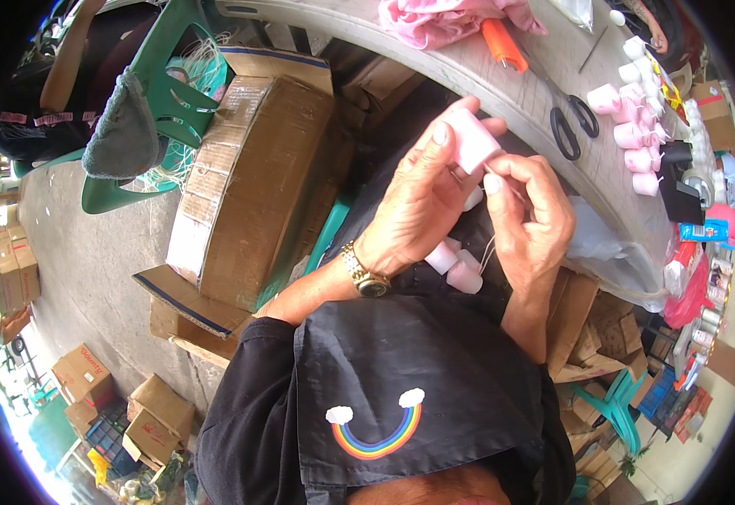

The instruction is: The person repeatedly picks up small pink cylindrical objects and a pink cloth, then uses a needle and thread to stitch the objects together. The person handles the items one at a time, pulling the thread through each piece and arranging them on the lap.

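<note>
My left hand (413, 206) has its grip closed around a small pink spool (473, 140), thumb along the near face and fingers wrapped behind, so the spool stands up above my knuckles with its long axis tilted up and a little to the right. My right hand (529, 220) sits just beside it, lower and to the right, its grip pinched narrow on a thin white thread (491, 249) right at the spool's lower right corner; thumb and forefinger meet there, touching or nearly touching the pink side. So the spool lies up and to the left of my right grip, and the left hand is the one that has it. The thread trails down from the pinch toward more pink and white spools (456, 261) in my lap, below and between my wrists. Farther out, the table (519, 97) curves across above my hands, carrying black scissors (573, 124), an orange tube (503, 44), a pink cloth (443, 18) and a cluster of finished pink spools (632, 130) well apart on the right. A large cardboard box (254, 177) stands to my left.
</note>
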Demonstrator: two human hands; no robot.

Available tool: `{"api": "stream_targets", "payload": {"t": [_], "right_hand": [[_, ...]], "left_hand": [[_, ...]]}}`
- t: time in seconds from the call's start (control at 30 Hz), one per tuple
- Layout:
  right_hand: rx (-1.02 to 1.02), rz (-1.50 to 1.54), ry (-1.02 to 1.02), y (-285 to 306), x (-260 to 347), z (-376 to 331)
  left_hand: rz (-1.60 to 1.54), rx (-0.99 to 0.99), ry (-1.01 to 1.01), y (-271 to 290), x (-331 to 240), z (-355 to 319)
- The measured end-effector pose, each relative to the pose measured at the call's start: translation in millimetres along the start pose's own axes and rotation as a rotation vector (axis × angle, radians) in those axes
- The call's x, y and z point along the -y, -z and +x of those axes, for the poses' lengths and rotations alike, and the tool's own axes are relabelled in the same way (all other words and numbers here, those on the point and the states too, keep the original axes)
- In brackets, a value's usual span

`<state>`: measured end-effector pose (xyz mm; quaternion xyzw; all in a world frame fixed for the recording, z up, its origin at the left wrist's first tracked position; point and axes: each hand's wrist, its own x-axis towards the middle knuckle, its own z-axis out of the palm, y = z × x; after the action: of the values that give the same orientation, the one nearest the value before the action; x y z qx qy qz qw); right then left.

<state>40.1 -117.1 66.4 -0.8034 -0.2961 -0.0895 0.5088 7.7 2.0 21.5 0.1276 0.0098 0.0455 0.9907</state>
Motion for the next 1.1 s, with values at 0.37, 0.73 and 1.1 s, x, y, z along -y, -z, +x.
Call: {"api": "stream_targets", "payload": {"t": [0.37,0.73,1.1], "right_hand": [[-0.062,0.049,-0.012,-10.2,-7.4,-3.7],[-0.02,0.348,-0.203,-3.7,-14.7,-14.6],[0.179,-0.186,0.141,24.4,-0.3,20.7]], "left_hand": [[0.138,0.028,-0.047,3.7,1.4,0.5],[0.264,0.042,-0.072,5.7,0.0,-0.2],[1.153,0.135,-0.288,7.8,-6.8,-3.4]]}}
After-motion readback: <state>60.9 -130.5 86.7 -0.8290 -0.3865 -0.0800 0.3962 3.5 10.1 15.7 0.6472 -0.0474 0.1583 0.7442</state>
